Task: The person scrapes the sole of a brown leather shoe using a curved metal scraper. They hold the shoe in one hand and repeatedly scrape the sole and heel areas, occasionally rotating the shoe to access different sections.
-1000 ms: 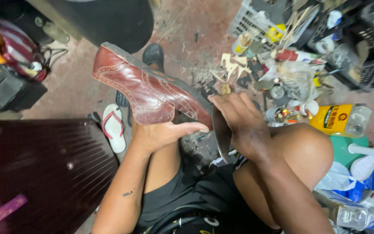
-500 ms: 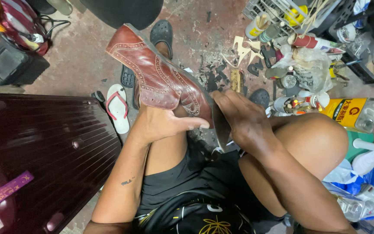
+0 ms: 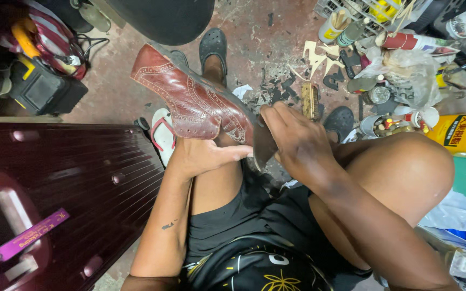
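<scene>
A reddish-brown leather brogue shoe [image 3: 190, 99] is held up over my lap, toe pointing up and left, sole facing right. My left hand [image 3: 206, 156] cups it from below at the heel end. Fingers of my right hand [image 3: 292, 137] are curled over the dark heel and sole edge [image 3: 262, 145], pressing on it. Whether a tool sits in the right hand is hidden. I am seated with bare knees apart.
A dark maroon ribbed hard suitcase [image 3: 66, 188] lies at my left. Black clogs [image 3: 213, 46] and a red-strapped flip-flop [image 3: 163, 134] sit on the dirty floor [image 3: 114, 91]. Glue cans, a yellow tin [image 3: 459, 134], bottles, leather scraps and a wire basket [image 3: 351, 11] crowd the right.
The view has shifted so the shoe sits lower and more central. Both hands keep their grip on it; the right hand stays at the heel.
</scene>
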